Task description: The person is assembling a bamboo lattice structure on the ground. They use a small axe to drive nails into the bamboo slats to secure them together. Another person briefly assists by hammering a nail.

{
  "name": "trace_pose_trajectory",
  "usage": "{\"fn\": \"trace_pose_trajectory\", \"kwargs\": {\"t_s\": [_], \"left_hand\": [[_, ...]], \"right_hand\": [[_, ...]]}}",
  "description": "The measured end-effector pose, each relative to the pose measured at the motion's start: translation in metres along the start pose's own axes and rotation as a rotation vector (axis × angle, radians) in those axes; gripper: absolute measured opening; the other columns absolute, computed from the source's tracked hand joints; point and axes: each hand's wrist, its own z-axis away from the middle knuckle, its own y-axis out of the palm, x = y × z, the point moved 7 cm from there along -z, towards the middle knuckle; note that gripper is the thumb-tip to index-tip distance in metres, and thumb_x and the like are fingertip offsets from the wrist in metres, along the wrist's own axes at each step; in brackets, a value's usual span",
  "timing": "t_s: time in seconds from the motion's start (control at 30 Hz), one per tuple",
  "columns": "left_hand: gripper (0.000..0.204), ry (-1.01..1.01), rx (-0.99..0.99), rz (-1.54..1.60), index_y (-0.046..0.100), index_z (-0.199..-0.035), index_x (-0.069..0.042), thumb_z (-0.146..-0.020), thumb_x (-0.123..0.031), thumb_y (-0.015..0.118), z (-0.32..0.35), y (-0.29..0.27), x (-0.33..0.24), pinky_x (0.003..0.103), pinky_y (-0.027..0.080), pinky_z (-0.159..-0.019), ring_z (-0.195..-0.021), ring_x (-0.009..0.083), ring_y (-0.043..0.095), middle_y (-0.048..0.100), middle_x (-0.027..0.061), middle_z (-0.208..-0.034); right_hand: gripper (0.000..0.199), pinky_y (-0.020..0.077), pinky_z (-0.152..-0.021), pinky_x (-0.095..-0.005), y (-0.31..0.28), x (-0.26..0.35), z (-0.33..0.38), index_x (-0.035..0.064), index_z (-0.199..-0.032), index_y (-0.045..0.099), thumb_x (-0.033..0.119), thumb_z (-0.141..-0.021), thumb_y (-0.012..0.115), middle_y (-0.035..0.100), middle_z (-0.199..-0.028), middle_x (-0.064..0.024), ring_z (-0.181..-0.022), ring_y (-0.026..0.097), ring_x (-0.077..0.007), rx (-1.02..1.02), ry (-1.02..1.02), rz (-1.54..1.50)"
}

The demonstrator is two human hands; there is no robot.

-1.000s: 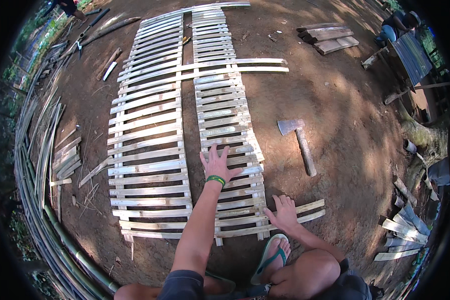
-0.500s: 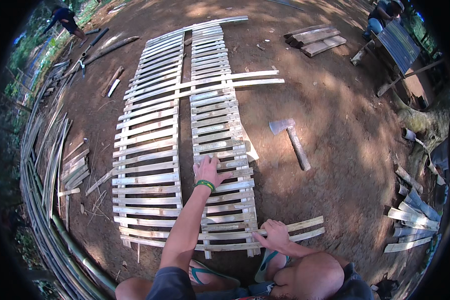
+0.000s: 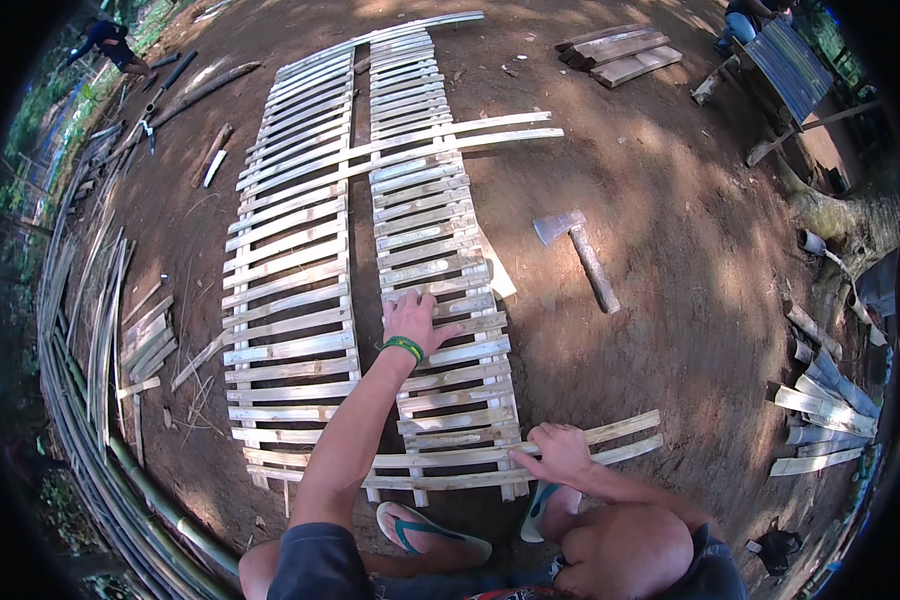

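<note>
Along the left side, bamboo poles (image 3: 150,490): a long pile on the bare ground (image 3: 690,330), with short split slats (image 3: 148,345) stacked to its right.
Wide panel (image 3: 290,348): pale slats across lengthwise strips, lying flat, with a gap between it and the narrow panel (image 3: 425,269) at its right.
Left hand (image 3: 413,322): palm down on the narrow panel near its left edge, fingers spread and slightly bent, thumb out to the right; forearm reaching up from the lower edge, green-and-yellow band (image 3: 404,346) at the wrist.
Right hand (image 3: 555,455): knuckles up over the long strips (image 3: 630,425) that jut rightward from the panels' near end; fingers bent, thumb leftward; whether it grips them, I cannot tell.
Axe (image 3: 587,254): on the ground, well apart from both hands, blade to the left.
Timber planks (image 3: 625,55): stacked farther off.
Curved split pieces (image 3: 825,425): heaped at the right.
</note>
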Motion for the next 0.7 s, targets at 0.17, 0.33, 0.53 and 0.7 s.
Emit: {"fn": "trace_pose_trajectory", "kwargs": {"t_s": [0.17,0.33,0.53,0.7], "left_hand": [[0.081,0.107,0.159,-0.141,0.069,-0.125,-0.005,-0.088,-0.076,0.062,-0.002,-0.022,0.003,0.05,0.041,-0.111,-0.124,0.0368,0.063,0.065,0.0195,-0.129],[0.083,0.32,0.352,-0.274,0.064,-0.131,-0.001,-0.093,-0.074,0.056,0.005,-0.017,-0.014,0.048,0.051,-0.105,-0.121,0.0389,0.065,0.065,0.0205,-0.133],[0.08,0.295,0.349,-0.184,0.074,-0.118,-0.005,-0.083,-0.077,0.067,0.002,-0.011,0.006,0.045,0.054,-0.102,-0.119,0.0334,0.068,0.071,0.0179,-0.127],[0.084,0.34,0.221,-0.186,0.07,-0.125,-0.003,-0.085,-0.077,0.064,0.011,-0.002,-0.012,0.047,0.053,-0.103,-0.121,0.0349,0.067,0.067,0.0185,-0.131]], "right_hand": [[0.055,0.0579,-0.066,-0.0469,-0.007,0.028,-0.007,0.0041,-0.077,0.065,0.056,-0.094,0.069,0.07,-0.072,-0.0164,-0.064,0.071,-0.0354,0.098,0.043,0.035],[0.062,0.0565,-0.065,-0.053,0.009,0.037,0.021,0.0036,-0.085,0.067,0.064,-0.098,0.058,0.07,-0.068,-0.0195,-0.064,0.071,-0.0402,0.262,0.142,-0.044],[0.063,0.0549,-0.063,-0.0567,0.016,0.042,0.017,0.0023,-0.09,0.067,0.064,-0.098,0.058,0.067,-0.067,-0.0231,-0.067,0.068,-0.0476,0.331,0.055,0.018],[0.063,0.0535,-0.059,-0.0556,0.004,0.039,0.034,0.0023,-0.087,0.065,0.064,-0.098,0.06,0.066,-0.064,-0.0219,-0.066,0.068,-0.0464,0.263,-0.029,0.034]]}}
